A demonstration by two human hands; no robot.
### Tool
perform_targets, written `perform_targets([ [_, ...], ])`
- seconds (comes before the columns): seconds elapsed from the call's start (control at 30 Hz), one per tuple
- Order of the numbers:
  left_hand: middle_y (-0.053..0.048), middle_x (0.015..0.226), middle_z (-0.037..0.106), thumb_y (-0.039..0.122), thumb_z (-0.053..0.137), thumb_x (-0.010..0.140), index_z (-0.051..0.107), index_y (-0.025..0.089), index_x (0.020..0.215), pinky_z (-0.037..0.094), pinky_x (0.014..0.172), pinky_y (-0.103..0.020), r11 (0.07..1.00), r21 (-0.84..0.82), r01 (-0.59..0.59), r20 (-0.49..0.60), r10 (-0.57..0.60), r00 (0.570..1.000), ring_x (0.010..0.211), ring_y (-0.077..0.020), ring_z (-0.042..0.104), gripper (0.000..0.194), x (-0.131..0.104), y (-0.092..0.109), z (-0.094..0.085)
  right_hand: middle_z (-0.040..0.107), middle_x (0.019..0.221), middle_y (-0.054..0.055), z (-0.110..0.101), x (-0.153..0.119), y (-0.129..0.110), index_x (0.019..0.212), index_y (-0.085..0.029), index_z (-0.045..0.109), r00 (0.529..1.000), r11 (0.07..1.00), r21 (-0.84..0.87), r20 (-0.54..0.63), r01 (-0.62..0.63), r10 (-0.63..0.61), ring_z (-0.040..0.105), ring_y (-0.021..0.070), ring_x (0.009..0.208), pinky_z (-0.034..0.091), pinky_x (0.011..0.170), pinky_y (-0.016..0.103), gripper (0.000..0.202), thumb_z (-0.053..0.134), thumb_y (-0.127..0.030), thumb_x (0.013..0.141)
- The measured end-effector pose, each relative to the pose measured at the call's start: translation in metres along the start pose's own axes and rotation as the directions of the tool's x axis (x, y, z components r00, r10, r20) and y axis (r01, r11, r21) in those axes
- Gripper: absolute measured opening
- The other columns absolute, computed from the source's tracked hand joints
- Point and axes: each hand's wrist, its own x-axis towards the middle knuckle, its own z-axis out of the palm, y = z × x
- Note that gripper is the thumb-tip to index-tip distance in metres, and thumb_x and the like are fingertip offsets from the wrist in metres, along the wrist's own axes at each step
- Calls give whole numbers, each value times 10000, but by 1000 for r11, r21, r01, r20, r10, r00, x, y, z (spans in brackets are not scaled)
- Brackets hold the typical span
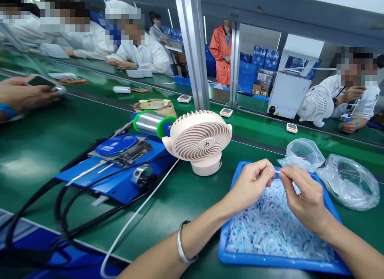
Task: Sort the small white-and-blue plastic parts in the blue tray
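Above a blue tray (225,247), my left hand (255,179) and my right hand (306,195) meet at the fingertips. Between them they pinch a tiny white piece (277,171), whose exact kind is too small to make out. Both hands are closed, thumb against forefinger. Many small white pieces with blue spots (270,235) fill the tray below. A silver bangle (181,245) circles my left wrist.
A pink desk fan (207,143) stands left of the tray, beside a blue soldering device (120,167) with a solder reel (150,123) and loose cables. Clear plastic bags (349,183) lie right. Behind runs a conveyor (255,127) carrying small devices; co-workers sit beyond. Another person's hand (27,93) is far left.
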Motion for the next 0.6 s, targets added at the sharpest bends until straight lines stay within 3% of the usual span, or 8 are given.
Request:
perform_targets([
  [0.4,58,446,345,267,406,785,398,158,534,181,410,-196,975,-185,125,98,-108,989,421,-50,258,274,-2,4,1,513,604,15,2,0,-2,766,-166,448,986,984,-67,-11,166,-167,458,126,597,373,550,251,202,442,36,768],
  [0.5,60,448,333,293,378,804,381,166,537,197,415,-201,984,-152,89,112,-72,991,423,-56,256,296,-2,3,1,518,610,19,3,0,-1,773,-164,452,986,984,-63,1,168,-168,447,124,581,375,546,254,196,438,31,773],
  [0.6,53,474,334,298,356,820,351,173,525,234,438,-211,999,29,-26,80,23,997,450,-66,287,320,-2,2,1,524,608,17,4,0,0,785,-161,465,988,987,-49,-16,153,-154,463,122,587,378,548,251,173,451,11,780],
])
